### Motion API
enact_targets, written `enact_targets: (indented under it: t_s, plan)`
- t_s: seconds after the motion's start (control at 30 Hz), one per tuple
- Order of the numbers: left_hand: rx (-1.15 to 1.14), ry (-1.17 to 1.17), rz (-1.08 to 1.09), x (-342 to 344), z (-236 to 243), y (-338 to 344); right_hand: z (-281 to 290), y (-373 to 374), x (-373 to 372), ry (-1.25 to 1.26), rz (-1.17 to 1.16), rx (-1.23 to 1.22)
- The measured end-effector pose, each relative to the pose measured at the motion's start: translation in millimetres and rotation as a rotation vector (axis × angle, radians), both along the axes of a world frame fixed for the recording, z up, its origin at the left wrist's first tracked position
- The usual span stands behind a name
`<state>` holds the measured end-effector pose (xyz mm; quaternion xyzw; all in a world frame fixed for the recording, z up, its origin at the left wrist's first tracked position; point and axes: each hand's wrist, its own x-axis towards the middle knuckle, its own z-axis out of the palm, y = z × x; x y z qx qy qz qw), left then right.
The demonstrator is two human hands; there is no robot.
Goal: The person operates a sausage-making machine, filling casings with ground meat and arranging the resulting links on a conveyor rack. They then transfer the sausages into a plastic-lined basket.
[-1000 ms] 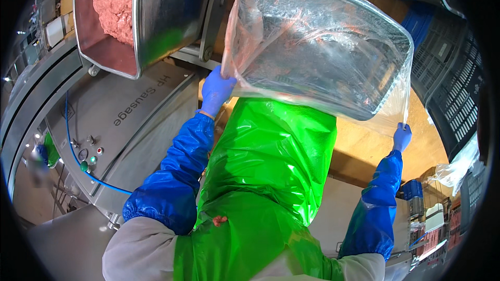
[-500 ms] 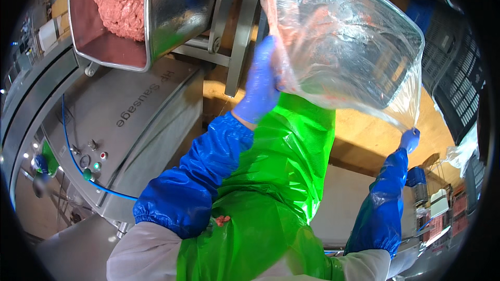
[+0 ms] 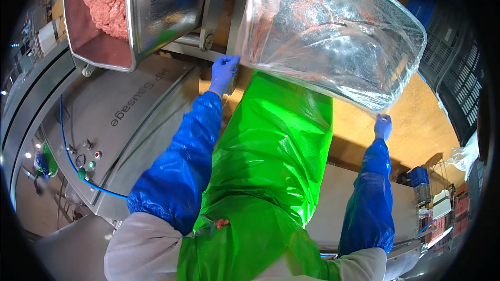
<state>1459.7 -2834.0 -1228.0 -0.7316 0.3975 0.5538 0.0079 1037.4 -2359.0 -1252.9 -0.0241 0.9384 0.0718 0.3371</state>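
A clear plastic liner (image 3: 333, 41), smeared with pink meat residue, lies spread across a rounded, metal-rimmed tub in front of me. My right hand (image 3: 383, 126), in a blue glove, pinches its near right corner. At the near left corner, my gloved left hand (image 3: 224, 74) is closed, fingertips pressed together at the plastic's edge. Both arms are stretched forward in blue sleeves. Between them hangs my green apron (image 3: 276, 140), with a small bit of meat (image 3: 222, 224) stuck to it.
On the left, a tilted metal tub (image 3: 133, 21) holds a mass of ground meat (image 3: 107, 5). Below it stands a steel machine (image 3: 140, 99) with knobs and a blue hose (image 3: 107, 191). Black plastic crates (image 3: 458, 73) are stacked at the right.
My left hand has moved left and down from the liner's side to its near left corner. The liner is spread wider and flatter. My right hand has shifted slightly left.
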Motion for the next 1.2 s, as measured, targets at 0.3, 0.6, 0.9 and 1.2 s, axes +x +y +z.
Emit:
enact_targets:
  t_s: [0.3,0.6,0.9,1.2]
  plan:
    - [-0.483,0.257,-0.345,-136,34,-53,46,-56,33,0.438,-0.347,-0.677]
    - [-0.518,0.075,-0.885,-243,-24,-2,36,-6,20,0.125,-0.408,-0.521]
    - [-0.090,0.031,-1.452,-270,53,83,75,176,17,0.094,-0.304,-0.195]
    - [0.278,0.158,-1.462,-385,81,142,127,-87,-28,0.202,0.054,-0.590]
